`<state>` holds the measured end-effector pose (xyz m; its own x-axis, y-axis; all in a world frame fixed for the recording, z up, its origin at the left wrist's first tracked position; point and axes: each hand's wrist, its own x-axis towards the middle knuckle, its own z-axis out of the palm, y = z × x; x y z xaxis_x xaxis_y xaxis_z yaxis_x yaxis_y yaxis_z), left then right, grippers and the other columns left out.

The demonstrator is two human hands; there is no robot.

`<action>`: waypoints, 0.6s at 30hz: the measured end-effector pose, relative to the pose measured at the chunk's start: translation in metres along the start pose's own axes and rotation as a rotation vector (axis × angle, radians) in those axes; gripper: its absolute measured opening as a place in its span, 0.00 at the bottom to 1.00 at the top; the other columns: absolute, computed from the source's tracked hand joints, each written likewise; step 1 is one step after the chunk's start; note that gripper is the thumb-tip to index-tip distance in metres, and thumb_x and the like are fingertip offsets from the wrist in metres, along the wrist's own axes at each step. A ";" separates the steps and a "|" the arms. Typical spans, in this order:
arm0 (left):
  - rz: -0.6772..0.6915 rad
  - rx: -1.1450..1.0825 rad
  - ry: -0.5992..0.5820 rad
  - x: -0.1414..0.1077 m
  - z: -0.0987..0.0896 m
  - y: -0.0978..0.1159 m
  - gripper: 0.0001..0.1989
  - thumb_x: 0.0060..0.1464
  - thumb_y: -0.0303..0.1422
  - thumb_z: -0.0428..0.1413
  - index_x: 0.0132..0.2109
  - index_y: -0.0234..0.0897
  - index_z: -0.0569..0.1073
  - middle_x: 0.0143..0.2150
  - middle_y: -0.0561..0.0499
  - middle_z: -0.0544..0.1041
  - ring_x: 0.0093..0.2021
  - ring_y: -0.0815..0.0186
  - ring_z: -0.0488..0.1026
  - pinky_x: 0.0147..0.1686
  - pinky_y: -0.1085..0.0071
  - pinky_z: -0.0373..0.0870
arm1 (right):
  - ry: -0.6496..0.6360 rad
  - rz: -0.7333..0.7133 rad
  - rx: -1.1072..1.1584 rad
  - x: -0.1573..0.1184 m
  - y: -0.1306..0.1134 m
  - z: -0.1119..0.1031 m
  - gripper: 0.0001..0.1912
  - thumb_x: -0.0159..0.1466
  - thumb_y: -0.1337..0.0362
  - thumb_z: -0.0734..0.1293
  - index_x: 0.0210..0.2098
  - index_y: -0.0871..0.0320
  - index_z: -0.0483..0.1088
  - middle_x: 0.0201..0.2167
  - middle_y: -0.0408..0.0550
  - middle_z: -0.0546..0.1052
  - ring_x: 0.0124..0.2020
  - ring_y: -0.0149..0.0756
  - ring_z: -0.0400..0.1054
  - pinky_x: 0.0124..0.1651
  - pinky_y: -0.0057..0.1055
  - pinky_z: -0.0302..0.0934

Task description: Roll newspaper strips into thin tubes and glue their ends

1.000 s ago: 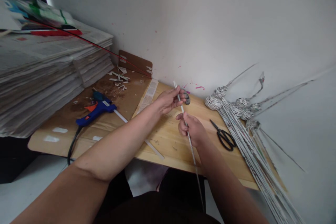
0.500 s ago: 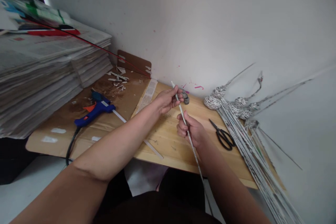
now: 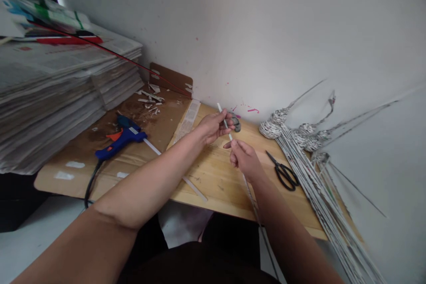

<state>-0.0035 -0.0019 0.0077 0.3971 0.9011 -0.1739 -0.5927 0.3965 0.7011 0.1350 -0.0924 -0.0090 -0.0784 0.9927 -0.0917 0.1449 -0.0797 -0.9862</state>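
Observation:
A long thin rolled newspaper tube [image 3: 249, 191] slants from above the board down past its front edge. My left hand [image 3: 215, 127] pinches it near its pale upper end. Lower down, my right hand [image 3: 243, 156] is closed round the same tube, thumb on top. Just behind my left fingers sits a small grey curled object [image 3: 237, 125], partly hidden; I cannot make out its kind. To the right of my right hand lie scissors with black handles [image 3: 285, 175], apart from it.
A bundle of newspaper tubes [image 3: 319, 199] and woven paper pieces [image 3: 271, 128] lie at the right. At left are a blue glue gun [image 3: 121, 140] with its cord, paper scraps [image 3: 151, 97] and a tall newspaper stack [image 3: 66, 97]. The wall [image 3: 213, 31] stands directly behind.
My right hand has turned over the tube, its thumb and fingers now closing more tightly on it. The tube's lower end has swung slightly right. My left hand stays nearly still.

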 end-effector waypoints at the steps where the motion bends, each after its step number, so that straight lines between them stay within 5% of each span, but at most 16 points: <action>1: -0.002 0.002 0.000 0.000 0.000 0.000 0.14 0.66 0.33 0.47 0.35 0.32 0.72 0.23 0.51 0.74 0.23 0.72 0.74 0.22 0.79 0.70 | 0.038 -0.042 -0.050 0.001 0.000 0.001 0.18 0.62 0.48 0.65 0.34 0.57 0.70 0.15 0.37 0.61 0.17 0.28 0.53 0.22 0.27 0.47; 7: 0.011 -0.033 -0.036 0.001 -0.002 0.000 0.14 0.66 0.34 0.47 0.36 0.31 0.71 0.24 0.51 0.74 0.23 0.72 0.74 0.21 0.80 0.69 | -0.151 0.086 0.249 0.007 -0.001 0.003 0.20 0.62 0.44 0.63 0.34 0.56 0.67 0.13 0.33 0.53 0.14 0.27 0.48 0.20 0.27 0.45; 13: 0.006 -0.016 -0.037 -0.001 0.000 -0.001 0.14 0.66 0.33 0.46 0.35 0.30 0.71 0.23 0.50 0.74 0.22 0.71 0.75 0.21 0.79 0.70 | 0.032 -0.083 -0.017 0.009 0.000 0.005 0.19 0.62 0.46 0.66 0.32 0.57 0.69 0.15 0.36 0.60 0.16 0.26 0.52 0.21 0.26 0.47; 18: 0.005 -0.028 -0.053 -0.002 0.000 -0.001 0.13 0.66 0.33 0.47 0.35 0.31 0.71 0.24 0.50 0.74 0.23 0.70 0.75 0.21 0.79 0.70 | -0.174 0.116 0.238 0.012 -0.003 0.005 0.22 0.63 0.42 0.61 0.32 0.56 0.67 0.12 0.33 0.53 0.13 0.28 0.48 0.19 0.27 0.45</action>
<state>-0.0031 -0.0038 0.0072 0.4303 0.8927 -0.1337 -0.6136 0.3979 0.6820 0.1289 -0.0809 -0.0078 -0.2449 0.9470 -0.2078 -0.0707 -0.2312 -0.9703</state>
